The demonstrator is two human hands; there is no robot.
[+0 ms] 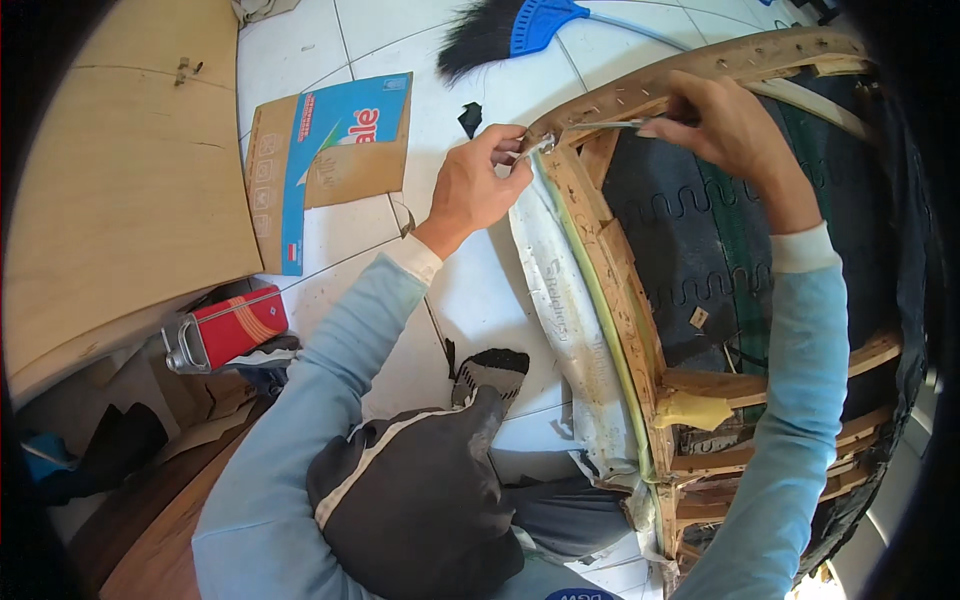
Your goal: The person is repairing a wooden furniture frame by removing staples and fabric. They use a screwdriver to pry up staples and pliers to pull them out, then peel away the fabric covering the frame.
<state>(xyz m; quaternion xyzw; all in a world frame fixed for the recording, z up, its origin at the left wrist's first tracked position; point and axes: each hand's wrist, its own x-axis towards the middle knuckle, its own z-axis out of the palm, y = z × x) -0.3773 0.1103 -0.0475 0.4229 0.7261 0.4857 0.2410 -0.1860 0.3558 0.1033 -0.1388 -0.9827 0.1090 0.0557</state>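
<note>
A wooden seat frame [637, 310] stands tilted in front of me on the right, studded with staples and small nails. Along its left rail hangs a strip of worn white upholstery cover [555, 300] with a yellow-green edge. At the frame's upper left corner my left hand [476, 185] is closed, pinching the end of this cover. Just right of it, my right hand [725, 130] grips a slim metal tool [610, 125], its handle hidden in the fingers. The tool's thin shaft points left at the corner, beside the left fingertips.
Black backing with wavy springs [690, 205] fills the frame. A broom [540, 25] lies on the white tiles beyond. Flattened cardboard [350, 150] lies at left, beside a wooden panel [130, 180] and a red can [235, 328]. My knee [420, 490] is close by the frame.
</note>
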